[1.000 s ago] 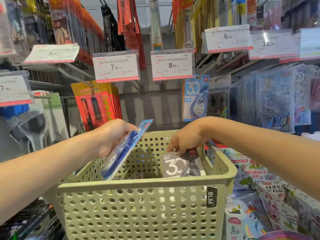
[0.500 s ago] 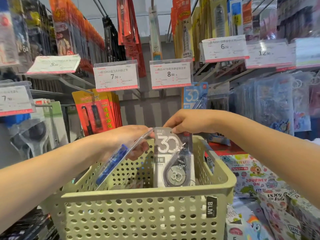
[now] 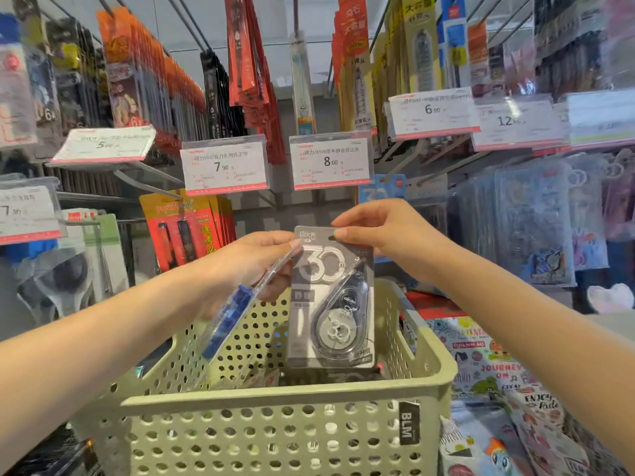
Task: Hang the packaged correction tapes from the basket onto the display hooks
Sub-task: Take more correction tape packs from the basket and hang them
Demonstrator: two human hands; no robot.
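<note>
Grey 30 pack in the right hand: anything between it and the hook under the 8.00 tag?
Nothing visible blocks it. The right hand pinches the grey pack by its top edge above the basket, just below the 8.00 tag. The hook itself is hidden behind that tag.

Price tags are hanging across the rack above the hands: one reading 7.90 [image 3: 224,165] is sitting above the left hand, one reading 8.00 [image 3: 331,161] just above the right hand, and tags reading 6.00 [image 3: 433,111] and 12 [image 3: 514,121] are showing further up to the right of the right hand. Red and orange pen packs [image 3: 185,228] are hanging just beyond the left hand. Clear cartoon pouches [image 3: 536,221] are hanging to the right of the right hand, and printed notebooks [image 3: 494,376] are lying below the right forearm.
</note>
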